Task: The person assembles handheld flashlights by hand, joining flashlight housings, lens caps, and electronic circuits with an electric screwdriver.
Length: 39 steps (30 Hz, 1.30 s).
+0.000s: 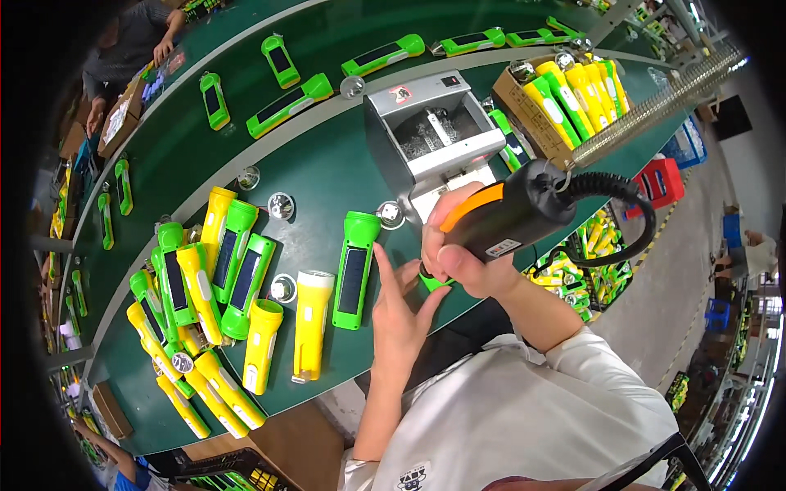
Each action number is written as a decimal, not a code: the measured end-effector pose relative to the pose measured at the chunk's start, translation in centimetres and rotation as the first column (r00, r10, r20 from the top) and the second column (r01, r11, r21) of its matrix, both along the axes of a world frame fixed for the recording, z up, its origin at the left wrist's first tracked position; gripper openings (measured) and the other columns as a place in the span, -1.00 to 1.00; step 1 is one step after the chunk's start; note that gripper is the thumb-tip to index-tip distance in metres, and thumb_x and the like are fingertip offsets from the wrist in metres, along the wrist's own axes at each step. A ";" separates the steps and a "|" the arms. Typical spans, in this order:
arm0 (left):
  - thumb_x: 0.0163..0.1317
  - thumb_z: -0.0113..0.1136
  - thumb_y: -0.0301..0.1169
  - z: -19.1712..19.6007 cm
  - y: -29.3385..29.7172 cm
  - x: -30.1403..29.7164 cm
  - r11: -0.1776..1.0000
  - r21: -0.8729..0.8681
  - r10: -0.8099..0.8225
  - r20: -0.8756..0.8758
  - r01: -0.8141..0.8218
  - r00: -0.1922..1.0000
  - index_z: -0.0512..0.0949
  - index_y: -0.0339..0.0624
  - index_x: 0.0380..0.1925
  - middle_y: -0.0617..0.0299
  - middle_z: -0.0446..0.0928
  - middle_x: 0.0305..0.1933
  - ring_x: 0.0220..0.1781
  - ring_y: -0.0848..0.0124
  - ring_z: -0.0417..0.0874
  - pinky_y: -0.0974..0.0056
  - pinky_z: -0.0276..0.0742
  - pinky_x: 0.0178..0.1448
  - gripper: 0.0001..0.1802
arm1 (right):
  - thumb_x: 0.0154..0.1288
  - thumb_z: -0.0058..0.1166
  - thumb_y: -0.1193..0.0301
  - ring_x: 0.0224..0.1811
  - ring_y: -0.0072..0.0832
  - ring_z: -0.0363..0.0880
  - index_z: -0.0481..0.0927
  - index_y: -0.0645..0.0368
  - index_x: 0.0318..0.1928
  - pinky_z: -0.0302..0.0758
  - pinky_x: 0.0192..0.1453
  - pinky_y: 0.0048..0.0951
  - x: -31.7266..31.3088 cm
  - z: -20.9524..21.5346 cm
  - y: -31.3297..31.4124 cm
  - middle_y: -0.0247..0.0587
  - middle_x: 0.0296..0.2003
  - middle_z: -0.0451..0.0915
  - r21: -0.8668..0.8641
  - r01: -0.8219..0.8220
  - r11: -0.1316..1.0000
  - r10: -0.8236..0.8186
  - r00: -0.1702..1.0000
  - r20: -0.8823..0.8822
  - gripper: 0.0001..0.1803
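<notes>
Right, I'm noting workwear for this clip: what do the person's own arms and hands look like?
The left hand and right hand are bare, without gloves. The loose white sleeves stop well short of the wrists and look plain where visible.

Screw feeder (460,160) sits on bench (327,168). Flashlights (199,282) pile up left of feeder, carton (517,113) of flashlights stands right, conveyor belt (237,69) runs behind. Screwdriver (509,217) is in right hand (468,258), before feeder; left hand (399,309) front-left.
</notes>
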<state>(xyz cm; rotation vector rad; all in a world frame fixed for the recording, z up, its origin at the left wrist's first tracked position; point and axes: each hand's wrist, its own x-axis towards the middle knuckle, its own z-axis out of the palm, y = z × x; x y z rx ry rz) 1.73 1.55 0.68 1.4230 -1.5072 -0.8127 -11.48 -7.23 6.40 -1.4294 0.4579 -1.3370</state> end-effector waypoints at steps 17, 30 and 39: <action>0.12 0.47 -0.56 0.0 0.9 0.6 0.997 -0.072 -0.002 0.096 0.008 0.995 -0.31 -0.38 0.57 -0.10 0.66 0.00 0.02 0.00 0.72 0.10 0.64 0.14 0.25 | 0.18 0.39 0.47 -0.45 -0.62 0.59 0.48 0.19 -0.07 0.51 -0.32 -0.54 0.5 0.6 0.4 -0.37 -0.46 0.63 -0.357 -0.115 0.927 -0.025 0.931 -0.365 -0.63; 0.11 0.55 -0.41 0.7 -0.6 -0.5 0.987 -0.156 0.007 0.254 0.034 0.967 0.20 -0.36 0.39 -0.03 0.69 0.06 0.07 0.02 0.71 0.09 0.62 0.16 -0.08 | 0.52 0.07 0.02 -0.69 -0.54 0.38 0.29 0.13 0.11 0.44 -0.54 -0.45 -5.6 5.0 -0.5 -0.34 -0.56 0.41 -0.272 0.233 0.934 -0.154 0.947 0.281 -0.51; 0.12 0.54 -0.43 -0.1 -1.3 -1.1 0.967 -0.251 0.030 0.299 0.048 0.954 0.43 -0.32 0.12 -0.06 0.63 0.03 0.00 -0.02 0.67 0.06 0.63 0.02 -0.38 | 0.50 0.12 0.09 -0.65 -0.50 0.42 0.28 0.17 0.13 0.47 -0.49 -0.40 -5.7 3.8 -2.6 -0.27 -0.54 0.43 -0.279 0.319 0.906 -0.251 0.934 0.253 -0.50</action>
